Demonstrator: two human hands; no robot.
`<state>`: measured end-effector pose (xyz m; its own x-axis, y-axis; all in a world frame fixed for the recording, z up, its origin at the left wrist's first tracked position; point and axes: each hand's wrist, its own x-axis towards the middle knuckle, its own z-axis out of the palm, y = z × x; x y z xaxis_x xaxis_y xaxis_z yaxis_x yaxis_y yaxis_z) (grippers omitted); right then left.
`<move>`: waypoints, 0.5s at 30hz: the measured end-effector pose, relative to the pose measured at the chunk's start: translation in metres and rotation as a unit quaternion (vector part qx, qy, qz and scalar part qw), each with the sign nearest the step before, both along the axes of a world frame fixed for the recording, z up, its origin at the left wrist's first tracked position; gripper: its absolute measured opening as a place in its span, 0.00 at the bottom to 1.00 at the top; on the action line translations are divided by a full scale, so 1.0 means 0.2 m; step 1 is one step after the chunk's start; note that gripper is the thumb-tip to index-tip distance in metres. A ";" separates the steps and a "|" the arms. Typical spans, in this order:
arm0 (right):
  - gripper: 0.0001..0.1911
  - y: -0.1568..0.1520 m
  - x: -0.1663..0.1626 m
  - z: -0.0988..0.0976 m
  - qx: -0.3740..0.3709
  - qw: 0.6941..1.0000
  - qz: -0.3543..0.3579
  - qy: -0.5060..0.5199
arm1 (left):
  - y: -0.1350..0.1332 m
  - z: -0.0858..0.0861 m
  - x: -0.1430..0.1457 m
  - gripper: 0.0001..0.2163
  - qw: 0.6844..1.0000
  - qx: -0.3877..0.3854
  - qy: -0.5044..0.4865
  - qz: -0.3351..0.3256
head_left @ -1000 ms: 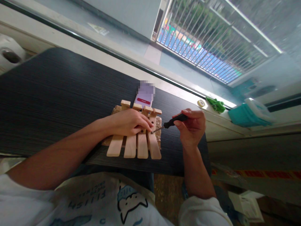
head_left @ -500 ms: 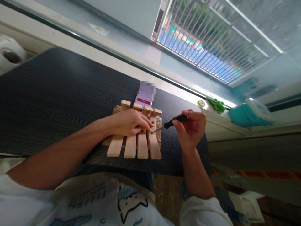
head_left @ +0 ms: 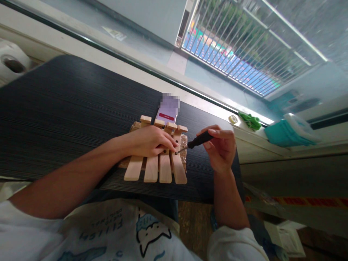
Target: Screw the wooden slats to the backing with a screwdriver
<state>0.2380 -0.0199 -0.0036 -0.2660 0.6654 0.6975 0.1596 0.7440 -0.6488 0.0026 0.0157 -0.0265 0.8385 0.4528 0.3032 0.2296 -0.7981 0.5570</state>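
Several pale wooden pieces, each with a raised lip at its far end, lie side by side on a brown-wrapped pad. My left hand rests across them, its fingers bent together and pressing on the wood near the rightmost piece. Between the fingers and thumb of my right hand is the black handle of a screwdriver. The screwdriver slants down to the left, its tip at a dark screw in the rightmost piece. More dark screws show beside my left fingertips.
A phone with a lit screen lies just behind the wooden pieces on the dark table. On the sill to the right are a tape roll, a green cloth and a teal container. A white roll stands far left.
The fingers of my right hand have shifted on the screwdriver handle, and the handle has moved slightly left. Its tip stays at the screw. My left hand has not visibly moved.
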 end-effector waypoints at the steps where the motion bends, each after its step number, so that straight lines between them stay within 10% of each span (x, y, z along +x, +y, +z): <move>1: 0.13 0.00 0.01 0.00 -0.008 1.000 0.012 -0.011 | 0.00 0.00 0.00 0.19 1.000 0.000 0.001 0.001; 15: 0.09 0.01 0.01 0.00 -0.048 0.998 0.031 -0.015 | 0.00 0.01 0.00 0.20 1.000 0.006 0.000 -0.002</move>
